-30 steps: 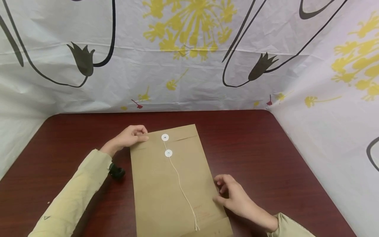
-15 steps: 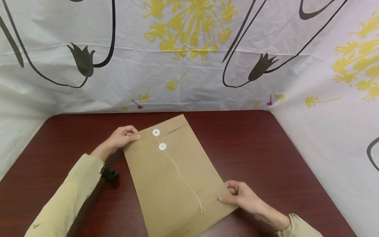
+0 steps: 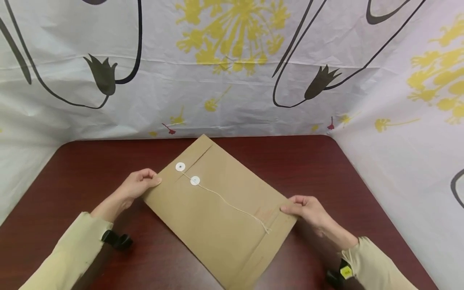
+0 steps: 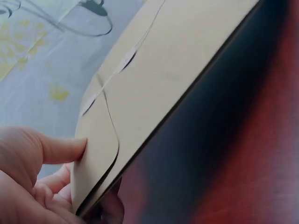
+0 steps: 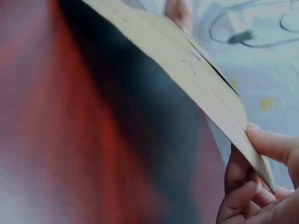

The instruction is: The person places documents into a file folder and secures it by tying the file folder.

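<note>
A brown paper string-tie envelope (image 3: 217,213) is held slantwise above the table, its flap end toward the far left. Two white paper buttons sit near that end, and a thin string (image 3: 232,206) trails from them over the front. My left hand (image 3: 139,185) pinches the flap end near its left corner, thumb on the front face and fingers behind, as the left wrist view shows. At the opposite end, by the right corner, my right hand (image 3: 308,209) pinches the envelope between thumb and fingers. In the right wrist view the envelope (image 5: 205,88) appears nearly edge-on.
The dark red-brown table (image 3: 348,189) has rounded far corners. Behind it and at the sides hangs a white sheet (image 3: 246,108) printed with yellow and dark flowers. Black wrist straps (image 3: 117,240) show below the sleeves.
The envelope has turned anticlockwise and come up off the table. My right hand, beside its edge a second ago, now grips the right corner; my left hand has shifted left and nearer.
</note>
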`<state>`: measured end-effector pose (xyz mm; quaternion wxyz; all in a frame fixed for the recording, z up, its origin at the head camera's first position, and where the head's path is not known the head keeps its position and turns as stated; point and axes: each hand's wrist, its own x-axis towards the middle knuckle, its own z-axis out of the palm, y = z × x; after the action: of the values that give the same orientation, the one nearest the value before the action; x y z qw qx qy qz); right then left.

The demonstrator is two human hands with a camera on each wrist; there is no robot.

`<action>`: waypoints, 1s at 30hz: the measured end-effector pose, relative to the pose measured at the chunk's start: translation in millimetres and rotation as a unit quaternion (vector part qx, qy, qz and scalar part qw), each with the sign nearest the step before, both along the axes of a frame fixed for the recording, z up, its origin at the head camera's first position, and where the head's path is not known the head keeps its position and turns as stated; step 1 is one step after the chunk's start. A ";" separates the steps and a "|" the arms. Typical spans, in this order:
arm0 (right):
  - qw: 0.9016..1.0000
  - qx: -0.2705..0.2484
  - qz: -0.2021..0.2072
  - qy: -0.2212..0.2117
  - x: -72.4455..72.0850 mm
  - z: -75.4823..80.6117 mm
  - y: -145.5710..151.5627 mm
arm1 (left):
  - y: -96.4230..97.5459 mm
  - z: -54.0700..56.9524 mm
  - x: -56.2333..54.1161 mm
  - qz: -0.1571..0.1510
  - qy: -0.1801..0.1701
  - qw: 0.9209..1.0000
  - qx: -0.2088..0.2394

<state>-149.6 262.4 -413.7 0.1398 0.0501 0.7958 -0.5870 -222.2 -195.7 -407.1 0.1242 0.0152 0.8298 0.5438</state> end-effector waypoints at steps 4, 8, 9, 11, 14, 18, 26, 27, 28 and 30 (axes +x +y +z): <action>0.999 0.013 -0.030 0.006 -21.6 5.4 5.9 | -1.1 -2.3 20.3 -0.001 0.003 1.000 -0.016; 0.998 0.028 -0.045 0.013 -42.3 8.9 9.9 | -0.2 -4.7 37.1 -0.009 0.000 1.000 -0.018; 0.998 0.030 -0.048 0.015 -47.3 9.8 10.1 | 0.0 -4.7 40.7 -0.012 -0.003 1.000 -0.016; 0.998 0.034 -0.045 0.019 -57.0 11.4 10.0 | 0.3 -4.3 47.3 -0.018 -0.015 1.000 -0.011; 0.998 0.041 -0.038 0.023 -69.3 14.0 8.0 | -0.2 -4.3 55.5 -0.028 -0.028 0.999 -0.005; 0.998 0.048 -0.034 0.022 -83.2 14.7 4.2 | -1.2 -6.7 63.7 -0.040 -0.034 0.999 -0.002; 0.997 0.080 -0.018 0.014 -106.3 6.4 -1.8 | -0.2 -14.7 75.4 -0.085 -0.041 0.995 -0.009; 0.996 0.082 -0.015 0.014 -108.9 5.0 -2.8 | 0.3 -15.5 76.9 -0.094 -0.042 0.995 -0.009; 0.996 0.084 -0.011 0.016 -111.3 3.6 -3.7 | 0.9 -16.3 78.3 -0.100 -0.042 0.994 -0.011; 0.996 0.092 -0.004 0.019 -115.5 0.8 -5.1 | 2.5 -17.4 80.7 -0.106 -0.046 0.993 -0.016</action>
<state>-265.1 257.3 -412.9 0.1170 0.0542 0.8488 -0.5128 -141.5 -193.2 -424.5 0.2196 0.0760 0.8255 0.5144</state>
